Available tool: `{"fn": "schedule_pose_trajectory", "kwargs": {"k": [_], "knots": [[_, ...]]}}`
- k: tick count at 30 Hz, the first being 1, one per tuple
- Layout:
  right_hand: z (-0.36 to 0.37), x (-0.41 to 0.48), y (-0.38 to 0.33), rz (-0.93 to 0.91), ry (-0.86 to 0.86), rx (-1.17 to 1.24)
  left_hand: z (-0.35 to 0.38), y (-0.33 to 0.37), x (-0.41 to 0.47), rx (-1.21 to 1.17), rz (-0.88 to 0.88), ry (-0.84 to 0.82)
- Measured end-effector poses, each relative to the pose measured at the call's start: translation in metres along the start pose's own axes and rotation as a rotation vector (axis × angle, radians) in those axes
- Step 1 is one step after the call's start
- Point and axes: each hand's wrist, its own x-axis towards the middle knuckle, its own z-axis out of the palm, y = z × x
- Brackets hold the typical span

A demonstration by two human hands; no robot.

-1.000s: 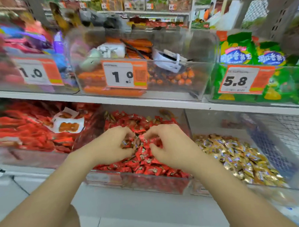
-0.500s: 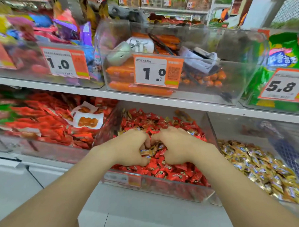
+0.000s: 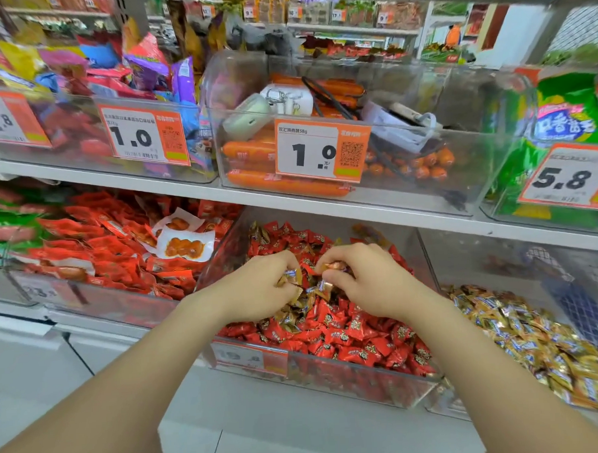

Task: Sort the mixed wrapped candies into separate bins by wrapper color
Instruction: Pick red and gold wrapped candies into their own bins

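Two arms in shot, both bare. The left forearm (image 3: 126, 388) is uncovered all the way from the picture's bottom edge to the wrist, smooth and even, looming broad near the lens and narrowing toward a slim wrist. The right forearm (image 3: 485, 369) is its twin: bare, smooth, same taper. Now the hands: the left hand (image 3: 259, 291) is bare, its back smooth, the knuckles a soft rounded row. The right hand (image 3: 367, 285) is bare as well, with rounded knuckles and a fairly broad thumb. Fingernails are too small and blurred to describe.
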Motion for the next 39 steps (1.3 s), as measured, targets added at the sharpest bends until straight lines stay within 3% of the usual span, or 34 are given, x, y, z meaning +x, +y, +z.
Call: {"fn": "schedule_pose_trajectory", "kwargs": {"k": [7,12,17,22,28,34,39], "knots": [[-0.01,-0.014,-0.006,0.114,0.213,0.378,-0.008,0.012,-0.005,-0.311,-0.107,0.064],[-0.017,-0.016,-0.024,0.442,0.128,1.214,-0.004,0.024,-0.002,-0.753,-0.274,0.092],[-0.024,-0.016,-0.03,0.609,0.112,1.664,-0.006,0.018,0.002,-0.755,-0.31,0.122],[-0.015,-0.014,-0.024,0.458,0.087,1.261,-0.009,0.01,0.0,-0.381,-0.226,0.257],[-0.015,-0.009,-0.022,0.373,0.114,0.783,-0.011,0.008,-0.005,-0.286,-0.197,0.314],[-0.006,-0.003,-0.025,0.199,0.122,0.482,-0.012,0.004,-0.005,-0.068,-0.144,0.294],[-0.002,0.001,-0.02,0.126,0.15,0.24,-0.011,0.004,-0.004,-0.052,-0.117,0.274]]}}
